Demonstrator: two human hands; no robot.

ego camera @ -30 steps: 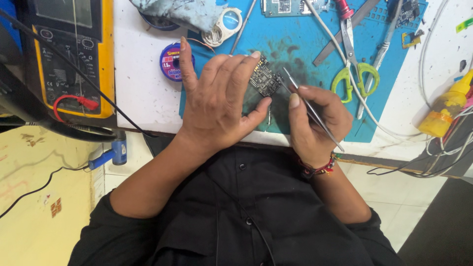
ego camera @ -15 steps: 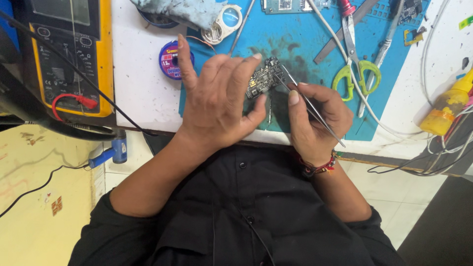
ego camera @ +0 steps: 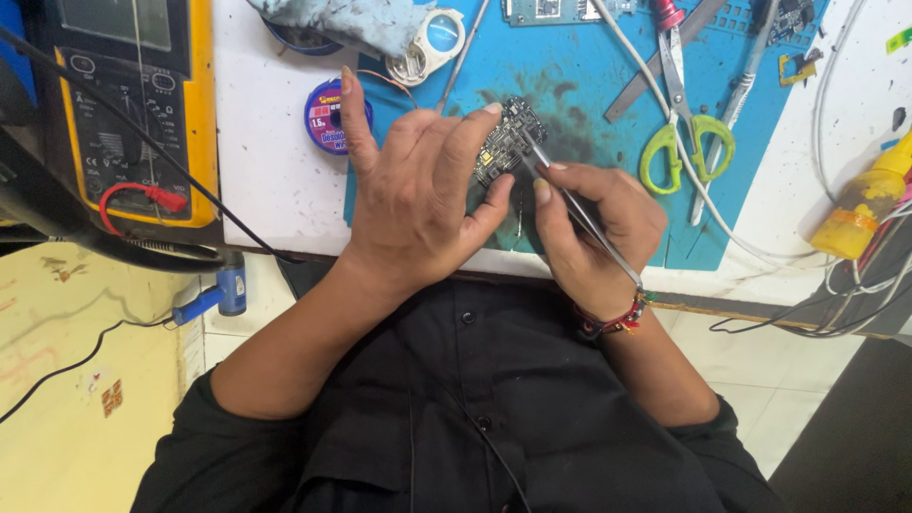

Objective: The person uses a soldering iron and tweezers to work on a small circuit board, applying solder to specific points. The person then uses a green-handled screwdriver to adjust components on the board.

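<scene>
The left hand (ego camera: 418,204) steadies a small circuit board (ego camera: 508,142) while the right hand (ego camera: 594,233) applies tweezers (ego camera: 579,214).

Evenly lit from above, bright and diffuse. Soft shadows beneath the hands on the blue mat (ego camera: 608,85). Mild glare on the white tabletop (ego camera: 275,180). Sharp focus throughout; slight wide-angle stretch at edges.

We see a blue mat (ego camera: 608,66) w/ dark smudges, a black circuit board (ego camera: 503,142) w/ pale specks, scissors (ego camera: 684,114) w/ green handles & red pivot, a yellow-cased black multimeter (ego camera: 142,104), a yellow bottle (ego camera: 855,218), a purple solder spool (ego camera: 328,116), a red-patterned wristband (ego camera: 613,321), and a black shirt (ego camera: 475,418).
</scene>
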